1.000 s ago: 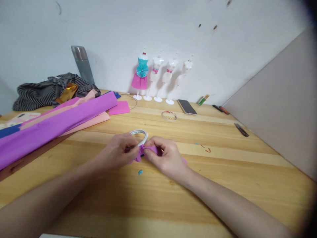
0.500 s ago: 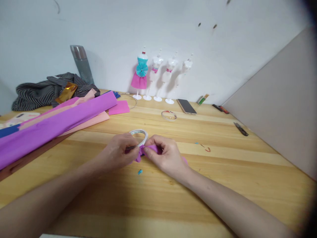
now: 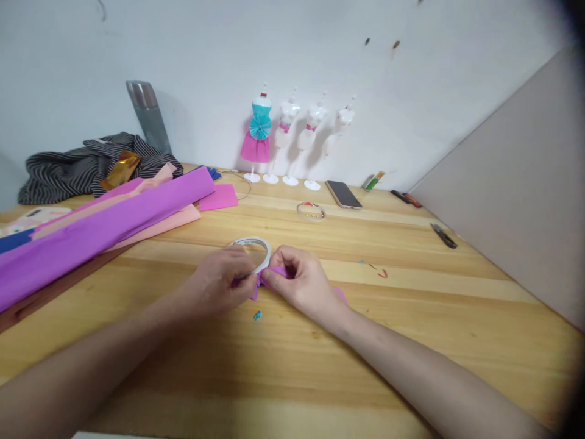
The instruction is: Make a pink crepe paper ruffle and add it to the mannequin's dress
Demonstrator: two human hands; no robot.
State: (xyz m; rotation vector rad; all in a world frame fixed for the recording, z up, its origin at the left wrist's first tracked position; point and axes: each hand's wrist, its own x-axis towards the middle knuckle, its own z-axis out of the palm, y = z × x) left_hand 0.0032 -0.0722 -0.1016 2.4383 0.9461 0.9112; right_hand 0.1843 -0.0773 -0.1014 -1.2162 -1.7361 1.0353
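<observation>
Both hands meet at the middle of the wooden table (image 3: 411,317). My left hand (image 3: 219,283) grips a white roll of tape (image 3: 256,249), its fingers curled round the near edge of the roll. My right hand (image 3: 299,283) pinches a small bunched piece of purple crepe paper (image 3: 280,272) right beside the roll. A bit of the purple paper sticks out under the right wrist. The tape end between the hands is too thin to make out.
Rolls of purple and pink crepe paper (image 3: 105,225) lie at the left, with striped cloth (image 3: 68,167) and a metal flask (image 3: 146,116) behind. Several small mannequins (image 3: 292,140) stand by the wall; one wears a pink and teal dress. A phone (image 3: 343,195), a clear tape ring (image 3: 311,211) and clippers (image 3: 443,235) lie further right.
Both hands shifted slightly up and away, staying together on the tape and the purple paper. The grips look the same.
</observation>
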